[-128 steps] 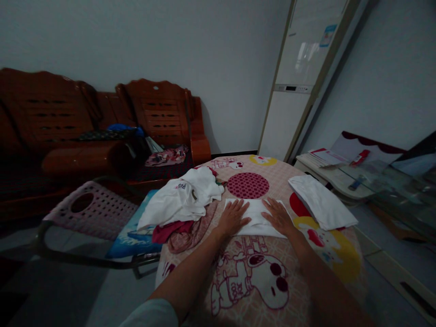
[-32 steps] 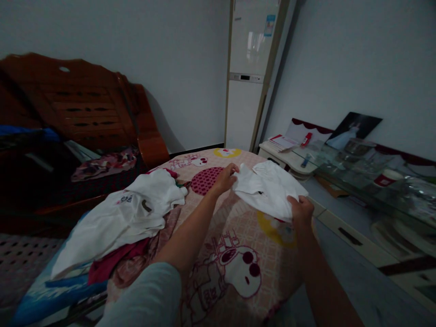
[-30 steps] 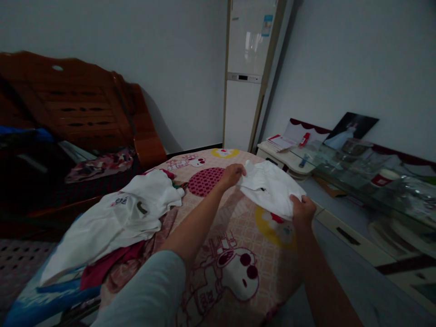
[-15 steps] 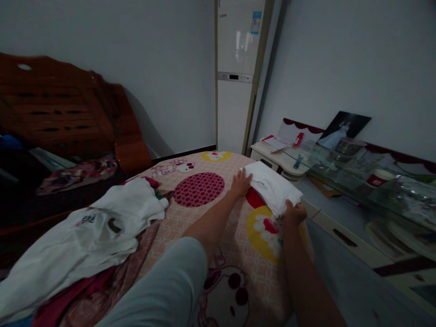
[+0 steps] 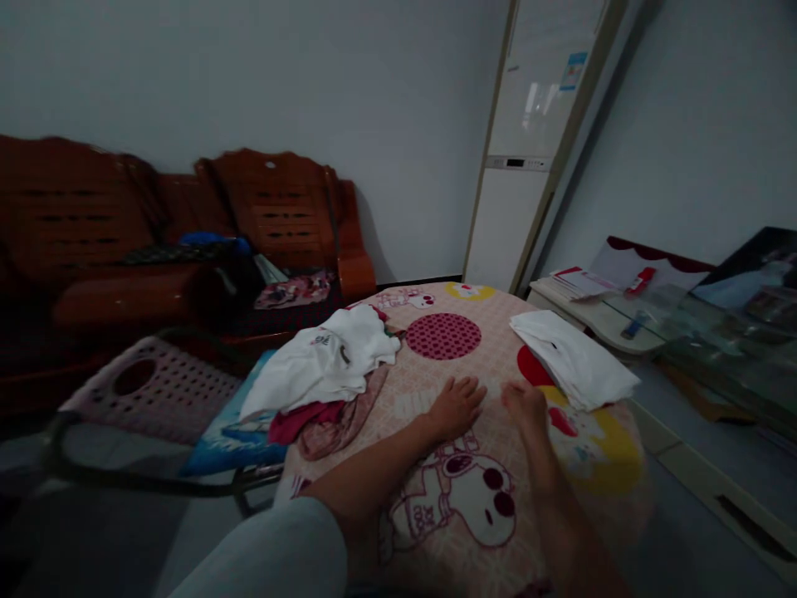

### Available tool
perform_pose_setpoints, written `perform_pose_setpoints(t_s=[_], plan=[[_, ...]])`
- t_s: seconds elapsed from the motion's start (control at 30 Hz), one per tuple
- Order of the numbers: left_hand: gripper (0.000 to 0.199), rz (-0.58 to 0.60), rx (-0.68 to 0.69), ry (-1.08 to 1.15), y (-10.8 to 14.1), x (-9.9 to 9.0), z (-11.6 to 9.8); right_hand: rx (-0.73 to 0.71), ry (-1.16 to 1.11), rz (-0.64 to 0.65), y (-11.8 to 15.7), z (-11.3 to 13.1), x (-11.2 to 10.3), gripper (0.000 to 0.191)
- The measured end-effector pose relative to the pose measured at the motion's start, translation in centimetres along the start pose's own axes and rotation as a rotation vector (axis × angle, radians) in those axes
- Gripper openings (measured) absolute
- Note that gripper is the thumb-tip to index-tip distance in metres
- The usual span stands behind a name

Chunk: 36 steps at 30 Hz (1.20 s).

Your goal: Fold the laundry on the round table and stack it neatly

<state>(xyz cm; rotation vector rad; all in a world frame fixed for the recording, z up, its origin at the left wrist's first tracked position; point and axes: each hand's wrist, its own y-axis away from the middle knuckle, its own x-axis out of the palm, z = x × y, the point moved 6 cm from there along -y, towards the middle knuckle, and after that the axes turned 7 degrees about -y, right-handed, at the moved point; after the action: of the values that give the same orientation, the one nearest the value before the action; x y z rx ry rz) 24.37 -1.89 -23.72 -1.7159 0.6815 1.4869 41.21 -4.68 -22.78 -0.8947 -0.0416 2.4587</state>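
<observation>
My left hand (image 5: 459, 407) is over the patterned tablecloth (image 5: 429, 423), fingers stretched out and holding nothing. Close to its right is my right hand (image 5: 524, 404), its fingers blurred and seemingly curled, with no cloth visible in them. A folded white garment (image 5: 576, 357) lies on the right side of the round table, just beyond my right hand and apart from it. On the table's left side, a loose white T-shirt (image 5: 317, 357) with a small dark print is spread over dark red (image 5: 305, 422) and dusty pink clothes (image 5: 330, 432).
A chair with a woven pink back (image 5: 155, 390) and a blue cushion (image 5: 237, 436) stands left of the table. Wooden seats (image 5: 292, 216) line the wall behind. At right are a glass shelf (image 5: 685, 332) and a white cabinet (image 5: 560, 295) with papers. A tall white air conditioner (image 5: 510, 208) fills the corner.
Both hands have let go of the folded white garment and drawn back toward me, to its left. The view has swung left, showing more of the chair and wooden seats.
</observation>
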Motion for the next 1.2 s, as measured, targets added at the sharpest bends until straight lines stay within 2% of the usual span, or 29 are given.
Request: perform_pose_setpoints(t_s=[0.07,0.13,0.27,0.37,0.5,0.57,0.7,0.77,0.87,1.0,1.07,1.2], plan=[[0.049,-0.005,0.002,-0.006,2.3,-0.5,0.0,-0.070,0.060,0.086,1.2,2.1,2.5,0.029],[0.050,-0.007,-0.006,0.001,4.4,-0.8,0.3,-0.186,0.113,0.169,2.5,3.3,4.4,0.027],[0.052,-0.010,-0.054,0.044,7.4,-1.5,1.0,-0.414,0.203,0.240,4.4,3.0,6.4,0.032],[0.054,-0.038,-0.196,0.048,8.5,-2.2,2.4,-0.453,0.280,0.215,5.1,1.9,6.9,0.038],[0.056,-0.086,-0.462,0.065,9.9,-3.6,6.0,-0.467,0.339,0.181,6.0,1.4,7.2,0.040],[0.054,-0.159,-0.585,0.079,11.1,-5.1,8.2,-0.480,0.370,0.146,6.7,1.6,7.1,0.039],[0.052,-0.498,-0.840,0.036,15.2,-9.6,12.1,-0.520,0.432,0.094,7.9,2.3,7.0,0.039],[0.058,-0.577,-0.957,-0.005,17.2,-11.2,13.5,-0.533,0.450,0.087,8.2,2.6,7.0,0.038],[0.056,-0.486,-1.085,-0.038,18.9,-11.8,15.2,-0.539,0.471,0.063,8.4,3.0,6.9,0.037],[0.032,-0.311,-1.107,-0.092,18.7,-11.1,16.9,-0.548,0.514,0.047,8.5,3.4,6.8,0.037],[0.029,-0.277,-1.140,-0.098,18.6,-10.9,17.5,-0.548,0.533,0.049,8.4,3.5,6.8,0.037],[0.035,-0.273,-1.176,-0.095,18.6,-10.8,17.7,-0.564,0.533,0.047,8.3,3.2,6.8,0.037]])
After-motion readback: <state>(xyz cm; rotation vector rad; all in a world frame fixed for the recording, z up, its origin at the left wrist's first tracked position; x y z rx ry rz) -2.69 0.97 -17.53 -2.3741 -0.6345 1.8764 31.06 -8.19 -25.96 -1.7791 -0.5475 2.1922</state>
